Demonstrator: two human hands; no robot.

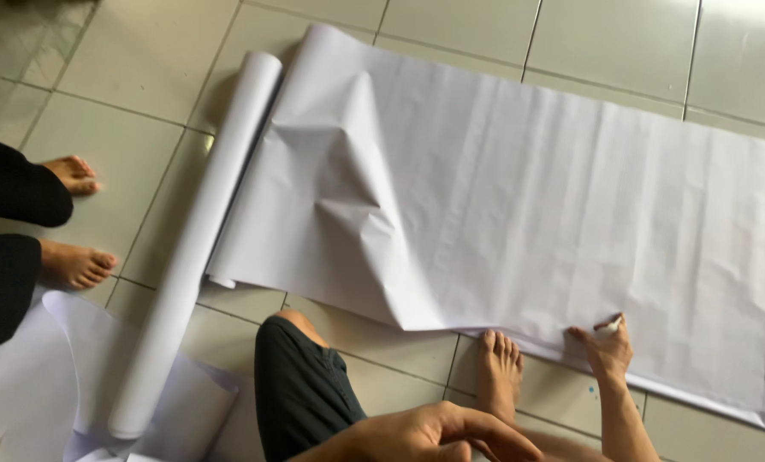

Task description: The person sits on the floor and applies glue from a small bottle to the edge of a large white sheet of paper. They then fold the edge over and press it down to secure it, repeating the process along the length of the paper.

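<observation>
right hand (pixel 607 349) holds marker (pixel 610 324) on paper sheet (pixel 528 197).

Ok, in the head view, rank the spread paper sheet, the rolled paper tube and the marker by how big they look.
1. Spread paper sheet, by far the largest.
2. Rolled paper tube, long and narrow.
3. Marker, tiny, mostly hidden in the right hand.

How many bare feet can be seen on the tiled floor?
3. Two belong to another person at the left edge: upper foot and lower foot. The third foot is the person's own, at the near edge of the white paper sheet. Others may be hidden.
</observation>
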